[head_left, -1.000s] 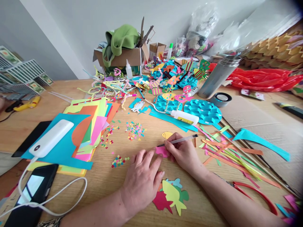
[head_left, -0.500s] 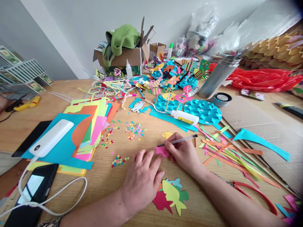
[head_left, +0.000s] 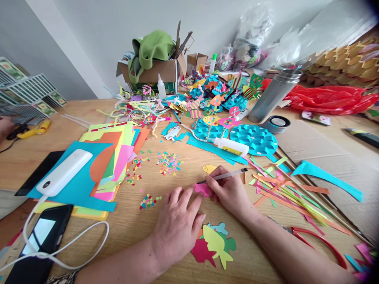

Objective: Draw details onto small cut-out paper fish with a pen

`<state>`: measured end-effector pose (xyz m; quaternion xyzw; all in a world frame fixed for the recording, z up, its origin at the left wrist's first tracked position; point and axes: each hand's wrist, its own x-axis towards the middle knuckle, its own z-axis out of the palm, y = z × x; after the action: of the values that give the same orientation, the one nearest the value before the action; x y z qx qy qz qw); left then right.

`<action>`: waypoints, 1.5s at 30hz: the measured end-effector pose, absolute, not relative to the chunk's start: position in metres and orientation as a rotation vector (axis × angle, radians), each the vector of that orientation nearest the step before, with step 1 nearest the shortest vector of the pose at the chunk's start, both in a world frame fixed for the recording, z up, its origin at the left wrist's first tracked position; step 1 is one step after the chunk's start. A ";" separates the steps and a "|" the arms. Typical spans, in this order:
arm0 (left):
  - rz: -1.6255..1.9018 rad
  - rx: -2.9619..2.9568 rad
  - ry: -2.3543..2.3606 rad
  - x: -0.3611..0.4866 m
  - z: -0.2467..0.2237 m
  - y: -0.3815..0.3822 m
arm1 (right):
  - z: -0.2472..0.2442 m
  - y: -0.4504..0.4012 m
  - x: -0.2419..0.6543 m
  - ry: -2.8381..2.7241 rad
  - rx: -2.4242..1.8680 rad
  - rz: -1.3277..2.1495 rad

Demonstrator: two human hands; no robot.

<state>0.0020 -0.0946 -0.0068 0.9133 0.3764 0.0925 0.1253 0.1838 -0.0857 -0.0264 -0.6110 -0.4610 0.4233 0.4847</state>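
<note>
My right hand point(head_left: 229, 191) grips a slim pen point(head_left: 231, 173) with a clear barrel and dark end, its tip at the upper edge of a small pink paper cutout point(head_left: 202, 189). My left hand point(head_left: 180, 217) lies flat with fingers spread, its fingertips touching the cutout's left side; part of the pink paper is hidden under both hands. Just beyond them is a yellow paper fish point(head_left: 209, 169) with a drawn eye and scales. Nearer to me, below the hands, overlap several fish cutouts, among them a yellow one point(head_left: 214, 240) and a red one point(head_left: 203, 251).
Coloured paper sheets point(head_left: 74, 169) lie left under a white power bank point(head_left: 65, 171), cabled near a phone point(head_left: 41, 240). Confetti point(head_left: 170, 162), a glue bottle point(head_left: 232, 146), paper strips point(head_left: 290, 189) and red-handled scissors point(head_left: 322, 242) surround the hands. A metal flask point(head_left: 274, 94) stands behind.
Hardly anything differs. Both hands, the pen and the pink cutout keep the same places; at the far left edge another person's hand has shifted slightly.
</note>
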 end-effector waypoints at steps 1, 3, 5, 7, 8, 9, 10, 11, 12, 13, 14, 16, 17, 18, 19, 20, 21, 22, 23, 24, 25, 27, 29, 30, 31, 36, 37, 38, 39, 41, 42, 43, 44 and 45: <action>0.272 2.664 1.095 0.002 -0.007 -0.095 | -0.026 -0.086 0.184 -1.122 -1.491 1.033; 0.279 2.669 1.090 0.002 -0.008 -0.094 | -0.026 -0.086 0.184 -1.122 -1.495 1.033; 0.282 2.669 1.088 0.002 -0.008 -0.094 | -0.026 -0.086 0.184 -1.124 -1.492 1.028; 0.278 2.661 1.090 0.002 -0.008 -0.094 | -0.026 -0.087 0.184 -1.127 -1.487 1.023; 0.274 2.657 1.091 0.002 -0.008 -0.094 | -0.026 -0.087 0.184 -1.128 -1.486 1.024; 0.271 2.654 1.091 0.002 -0.008 -0.094 | -0.025 -0.088 0.185 -1.127 -1.487 1.026; 0.270 2.654 1.092 0.002 -0.008 -0.094 | -0.026 -0.088 0.185 -1.128 -1.488 1.030; 0.271 2.655 1.094 0.002 -0.007 -0.094 | -0.026 -0.088 0.185 -1.129 -1.489 1.033; 0.270 2.658 1.095 0.002 -0.007 -0.094 | -0.026 -0.088 0.185 -1.132 -1.488 1.035; 0.269 2.659 1.096 0.002 -0.007 -0.094 | -0.026 -0.087 0.185 -1.135 -1.486 1.035; 0.266 2.660 1.096 0.001 -0.006 -0.095 | -0.027 -0.087 0.184 -1.139 -1.483 1.034; 0.265 2.661 1.093 0.001 -0.006 -0.095 | -0.027 -0.088 0.184 -1.139 -1.480 1.035; 0.269 2.660 1.093 0.001 -0.006 -0.095 | -0.027 -0.088 0.184 -1.136 -1.482 1.035; 0.274 2.660 1.093 0.001 -0.005 -0.095 | -0.027 -0.088 0.184 -1.134 -1.485 1.035; 0.276 2.660 1.091 0.001 -0.005 -0.095 | -0.027 -0.088 0.184 -1.131 -1.487 1.034; 0.276 2.659 1.090 0.001 -0.005 -0.095 | -0.027 -0.088 0.184 -1.129 -1.488 1.032; 0.274 2.659 1.090 0.001 -0.005 -0.095 | -0.026 -0.088 0.184 -1.128 -1.487 1.032; 0.270 2.659 1.089 0.002 -0.005 -0.094 | -0.026 -0.088 0.184 -1.126 -1.485 1.034; 0.265 2.660 1.089 0.002 -0.005 -0.094 | -0.026 -0.088 0.184 -1.124 -1.484 1.037; 0.262 2.661 1.090 0.002 -0.005 -0.094 | -0.026 -0.088 0.184 -1.122 -1.483 1.039; 0.262 2.662 1.091 0.002 -0.005 -0.094 | -0.026 -0.087 0.184 -1.121 -1.484 1.041; 0.263 2.662 1.091 0.002 -0.005 -0.094 | -0.026 -0.087 0.184 -1.123 -1.485 1.041; 0.259 2.659 1.091 0.002 -0.005 -0.094 | -0.025 -0.087 0.184 -1.127 -1.487 1.036; 0.258 2.657 1.092 0.002 -0.005 -0.094 | -0.025 -0.087 0.184 -1.128 -1.490 1.032; 0.257 2.656 1.093 0.002 -0.005 -0.094 | -0.025 -0.087 0.184 -1.128 -1.494 1.027; 0.266 2.659 1.092 0.002 -0.006 -0.095 | -0.025 -0.087 0.184 -1.132 -1.490 1.015; 0.267 2.659 1.091 0.002 -0.006 -0.095 | -0.025 -0.087 0.184 -1.134 -1.485 1.017; 0.267 2.659 1.090 0.002 -0.006 -0.094 | -0.025 -0.087 0.185 -1.135 -1.481 1.020; 0.266 2.659 1.089 0.002 -0.006 -0.094 | -0.026 -0.087 0.185 -1.135 -1.477 1.023; 0.261 2.656 1.090 0.002 -0.005 -0.094 | -0.026 -0.087 0.185 -1.133 -1.476 1.029; 0.260 2.655 1.090 0.002 -0.005 -0.094 | -0.026 -0.087 0.184 -1.130 -1.480 1.030; 0.260 2.655 1.089 0.002 -0.005 -0.094 | -0.026 -0.087 0.184 -1.128 -1.483 1.030; 0.262 2.657 1.086 0.002 -0.004 -0.094 | -0.026 -0.087 0.184 -1.127 -1.487 1.029; 0.266 2.660 1.085 0.002 -0.004 -0.094 | -0.026 -0.087 0.184 -1.125 -1.489 1.026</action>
<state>0.0021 -0.0939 -0.0041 0.9145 0.3729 0.0914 0.1278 0.1840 -0.0874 -0.0259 -0.6116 -0.4622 0.4216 0.4844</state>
